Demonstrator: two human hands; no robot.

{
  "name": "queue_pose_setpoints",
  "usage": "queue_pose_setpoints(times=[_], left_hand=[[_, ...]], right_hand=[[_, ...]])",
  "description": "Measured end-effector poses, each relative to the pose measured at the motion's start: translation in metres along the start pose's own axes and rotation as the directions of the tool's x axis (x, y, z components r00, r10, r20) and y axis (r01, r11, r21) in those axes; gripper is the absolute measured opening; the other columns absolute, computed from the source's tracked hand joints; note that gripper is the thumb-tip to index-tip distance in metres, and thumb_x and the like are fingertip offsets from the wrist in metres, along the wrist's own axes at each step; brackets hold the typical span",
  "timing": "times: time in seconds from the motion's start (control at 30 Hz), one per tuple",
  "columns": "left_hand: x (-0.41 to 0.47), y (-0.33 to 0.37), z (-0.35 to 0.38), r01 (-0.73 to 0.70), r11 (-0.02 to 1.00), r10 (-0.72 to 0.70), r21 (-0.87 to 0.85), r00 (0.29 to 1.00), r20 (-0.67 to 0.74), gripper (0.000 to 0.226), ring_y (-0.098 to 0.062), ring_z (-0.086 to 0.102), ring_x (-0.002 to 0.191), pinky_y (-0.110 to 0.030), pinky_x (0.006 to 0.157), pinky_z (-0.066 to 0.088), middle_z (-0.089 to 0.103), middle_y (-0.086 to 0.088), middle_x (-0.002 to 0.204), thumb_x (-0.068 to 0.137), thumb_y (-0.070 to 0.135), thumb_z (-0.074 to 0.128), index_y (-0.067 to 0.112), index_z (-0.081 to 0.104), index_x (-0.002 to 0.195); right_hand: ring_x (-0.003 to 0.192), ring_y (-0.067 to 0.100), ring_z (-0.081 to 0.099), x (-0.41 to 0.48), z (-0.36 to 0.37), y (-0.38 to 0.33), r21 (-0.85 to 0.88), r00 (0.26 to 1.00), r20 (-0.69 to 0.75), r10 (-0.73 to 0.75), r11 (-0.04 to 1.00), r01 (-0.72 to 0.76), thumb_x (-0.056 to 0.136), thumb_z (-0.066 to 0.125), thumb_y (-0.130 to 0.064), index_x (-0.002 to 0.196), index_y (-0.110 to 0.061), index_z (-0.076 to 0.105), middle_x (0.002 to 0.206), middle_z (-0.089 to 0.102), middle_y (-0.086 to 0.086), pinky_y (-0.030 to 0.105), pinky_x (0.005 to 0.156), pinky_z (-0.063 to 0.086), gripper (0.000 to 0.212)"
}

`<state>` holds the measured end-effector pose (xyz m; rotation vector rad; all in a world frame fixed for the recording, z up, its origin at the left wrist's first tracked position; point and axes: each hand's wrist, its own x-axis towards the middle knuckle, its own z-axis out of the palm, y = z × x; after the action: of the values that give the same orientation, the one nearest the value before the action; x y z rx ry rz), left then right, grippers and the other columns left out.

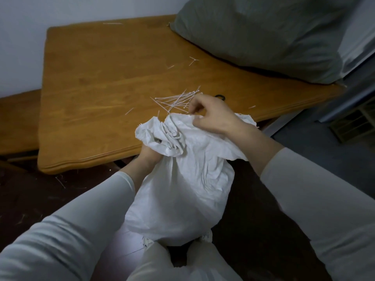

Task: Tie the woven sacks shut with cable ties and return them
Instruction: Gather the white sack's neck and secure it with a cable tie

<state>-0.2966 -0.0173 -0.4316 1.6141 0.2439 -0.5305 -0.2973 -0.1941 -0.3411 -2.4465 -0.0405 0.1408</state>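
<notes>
**Operator:** What is in front of me?

**Spotter:** You face a wooden table point(101, 88) set against a pale wall. A full grey sack point(263, 37) lies on its far right corner. The sack you are working on is the white sack point(182, 189). It stands upright on the dark floor point(40, 189) at the table's near edge, just in front of your knees, and its crumpled mouth rises level with the tabletop.

**Operator:** And my hands?

**Spotter:** Your left hand point(149, 154) comes in from the lower left and grips the bunched neck. Its fingers are buried under the folds, so you see only the back of it. Your right hand point(209, 116) is at the top of the mouth, with fingers curled and thumb and fingertips pinching the upper edge of the cloth. You cannot tell whether a tie is also caught between them.

**Operator:** Where are the ties?

**Spotter:** You have a loose heap of white cable ties point(174, 101) on the table just beyond your right hand, and a few strays lie farther off. A small black ring point(220, 96) sits beside the heap.
</notes>
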Motion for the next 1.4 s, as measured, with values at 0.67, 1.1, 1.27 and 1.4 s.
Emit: queue_pose_setpoints(times=[0.67, 1.1, 1.27, 1.4], left_hand=[[0.004, -0.007, 0.008, -0.022, 0.995, 0.027, 0.102, 0.998, -0.052, 0.031, -0.024, 0.057, 0.107, -0.033, 0.084, 0.048, 0.058, -0.002, 0.109, 0.089, 0.022, 0.061, 0.012, 0.053, 0.117], [-0.008, -0.014, 0.014, 0.03, 0.999, -0.03, -0.012, 0.999, 0.023, 0.056, -0.018, 0.063, 0.106, -0.041, 0.097, 0.05, 0.066, -0.002, 0.115, 0.066, 0.02, 0.083, 0.02, 0.06, 0.117], [-0.004, -0.018, 0.016, 0.054, 0.997, -0.058, -0.058, 0.996, -0.067, 0.067, -0.019, 0.055, 0.115, -0.04, 0.103, 0.044, 0.058, 0.0, 0.127, 0.069, 0.021, 0.081, 0.018, 0.051, 0.129], [-0.002, -0.015, 0.016, 0.037, 0.998, -0.041, -0.052, 0.996, -0.075, 0.064, -0.018, 0.052, 0.111, -0.034, 0.098, 0.043, 0.053, 0.002, 0.125, 0.075, 0.018, 0.076, 0.016, 0.045, 0.132]], right_hand=[[0.095, 0.025, 0.065, -0.013, 0.052, 0.01, 0.488, 0.868, 0.38, 0.32, 0.728, -0.482, 0.075, 0.072, -0.007, 0.111, -0.005, 0.061, 0.105, 0.068, 0.011, 0.037, 0.083, 0.052, 0.037], [0.086, 0.028, 0.061, 0.015, 0.063, 0.003, 0.186, 0.944, 0.254, 0.211, 0.947, -0.262, 0.085, 0.06, -0.017, 0.083, -0.008, 0.061, 0.088, 0.063, 0.011, 0.031, 0.066, 0.041, 0.009], [0.114, 0.007, 0.048, 0.0, 0.008, 0.017, 0.314, 0.957, 0.257, 0.136, 0.925, -0.216, 0.076, 0.055, 0.001, 0.135, -0.024, 0.045, 0.134, 0.048, -0.001, 0.014, 0.077, 0.049, 0.065], [0.144, 0.024, -0.016, -0.023, -0.001, 0.045, -0.415, 0.822, 0.496, 0.281, 0.908, -0.06, 0.063, 0.073, 0.003, 0.139, -0.047, -0.021, 0.154, -0.028, -0.003, 0.051, 0.118, 0.005, 0.131]])
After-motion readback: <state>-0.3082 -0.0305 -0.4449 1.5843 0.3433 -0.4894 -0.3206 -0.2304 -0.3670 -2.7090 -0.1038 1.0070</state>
